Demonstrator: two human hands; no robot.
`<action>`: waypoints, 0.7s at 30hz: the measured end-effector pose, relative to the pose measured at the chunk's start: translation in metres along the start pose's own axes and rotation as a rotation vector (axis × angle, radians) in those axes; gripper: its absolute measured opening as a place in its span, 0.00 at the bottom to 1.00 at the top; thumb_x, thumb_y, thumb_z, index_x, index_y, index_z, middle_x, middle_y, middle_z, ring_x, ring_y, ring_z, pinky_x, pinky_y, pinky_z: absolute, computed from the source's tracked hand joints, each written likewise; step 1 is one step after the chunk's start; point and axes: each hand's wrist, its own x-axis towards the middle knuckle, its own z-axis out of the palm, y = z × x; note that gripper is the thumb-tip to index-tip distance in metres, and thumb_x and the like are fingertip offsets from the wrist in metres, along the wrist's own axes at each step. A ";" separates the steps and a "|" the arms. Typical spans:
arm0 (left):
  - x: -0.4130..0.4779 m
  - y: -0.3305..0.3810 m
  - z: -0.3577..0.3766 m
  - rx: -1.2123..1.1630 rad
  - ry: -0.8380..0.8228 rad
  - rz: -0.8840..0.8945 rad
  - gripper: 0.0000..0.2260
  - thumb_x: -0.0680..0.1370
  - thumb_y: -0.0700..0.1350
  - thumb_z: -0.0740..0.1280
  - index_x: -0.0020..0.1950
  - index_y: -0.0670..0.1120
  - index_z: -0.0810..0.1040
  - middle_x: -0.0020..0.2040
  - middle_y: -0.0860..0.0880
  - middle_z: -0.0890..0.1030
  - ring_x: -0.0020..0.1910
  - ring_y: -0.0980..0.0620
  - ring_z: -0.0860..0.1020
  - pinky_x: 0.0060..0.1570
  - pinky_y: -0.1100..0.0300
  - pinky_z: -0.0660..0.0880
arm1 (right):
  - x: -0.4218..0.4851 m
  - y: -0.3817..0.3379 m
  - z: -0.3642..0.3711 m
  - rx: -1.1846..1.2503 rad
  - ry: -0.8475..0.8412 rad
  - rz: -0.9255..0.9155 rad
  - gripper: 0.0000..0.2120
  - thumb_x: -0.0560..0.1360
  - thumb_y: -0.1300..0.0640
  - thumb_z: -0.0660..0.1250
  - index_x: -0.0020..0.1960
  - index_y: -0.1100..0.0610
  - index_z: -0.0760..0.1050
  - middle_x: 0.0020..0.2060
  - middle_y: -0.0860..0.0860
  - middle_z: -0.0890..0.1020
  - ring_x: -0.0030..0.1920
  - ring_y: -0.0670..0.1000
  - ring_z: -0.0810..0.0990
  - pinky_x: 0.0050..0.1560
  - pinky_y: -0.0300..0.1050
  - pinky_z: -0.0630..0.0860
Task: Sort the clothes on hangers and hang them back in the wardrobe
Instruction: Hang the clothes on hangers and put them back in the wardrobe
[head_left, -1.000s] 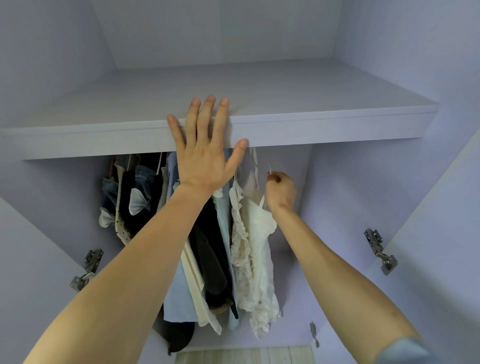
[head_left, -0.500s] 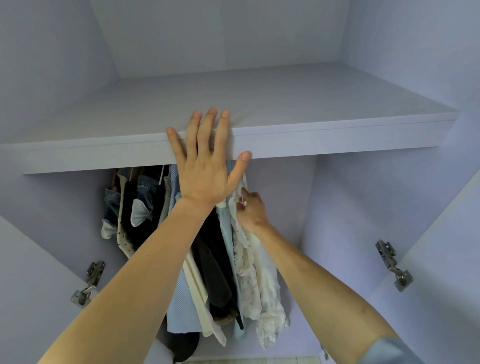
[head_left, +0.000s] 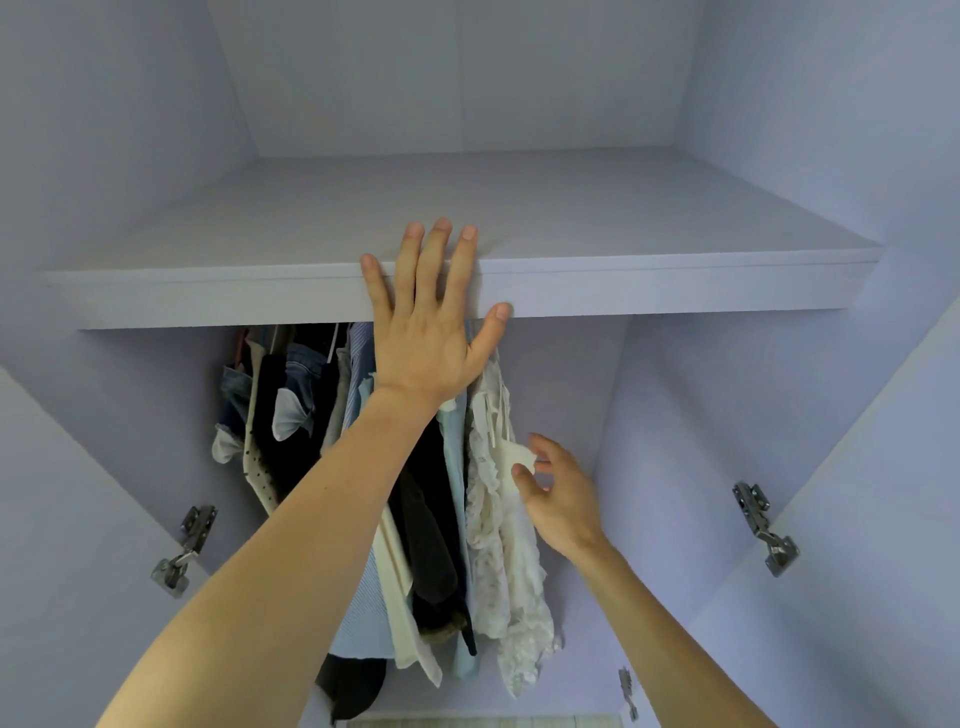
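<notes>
The left hand lies flat and spread against the front edge of the shelf, fingers over its top, gripping nothing. The right hand is loosely open with fingers curled, just beside the white lace garment and perhaps brushing its upper edge; it holds nothing.

That garment hangs at the right end of the row of clothes, under the shelf in the left half of the wardrobe, with bare space to its right. Its long axis runs top to bottom, hem pointing down, thin straps leading up toward the rail, which the shelf hides. Whether its hanger sits fully on the rail cannot be seen.

The risk from here is that a hook only half caught slips off once the hand is away, dropping the garment to the wardrobe floor. The thin straps could also slide off the hanger if the cloth is nudged sideways, and the lace may snag on fingers.
</notes>
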 end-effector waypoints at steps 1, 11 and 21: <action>-0.001 0.002 -0.003 -0.028 -0.018 -0.017 0.33 0.81 0.62 0.58 0.81 0.47 0.55 0.80 0.42 0.60 0.79 0.43 0.51 0.75 0.40 0.37 | -0.013 0.000 -0.005 -0.002 0.005 -0.023 0.21 0.80 0.51 0.65 0.72 0.47 0.68 0.67 0.43 0.73 0.63 0.41 0.73 0.65 0.42 0.72; -0.271 -0.015 -0.051 -0.263 -0.861 -0.532 0.29 0.80 0.47 0.62 0.80 0.57 0.57 0.82 0.51 0.52 0.81 0.49 0.48 0.78 0.42 0.48 | -0.095 0.014 -0.011 -0.266 -0.042 -0.383 0.15 0.79 0.48 0.62 0.62 0.50 0.80 0.62 0.41 0.78 0.64 0.39 0.72 0.66 0.34 0.68; -0.463 -0.016 -0.258 0.114 -1.095 -1.329 0.27 0.80 0.53 0.60 0.79 0.56 0.61 0.81 0.50 0.59 0.79 0.47 0.59 0.76 0.48 0.57 | -0.158 0.008 0.133 -0.429 -0.904 -0.694 0.20 0.79 0.43 0.57 0.65 0.47 0.79 0.69 0.43 0.75 0.73 0.42 0.63 0.72 0.34 0.56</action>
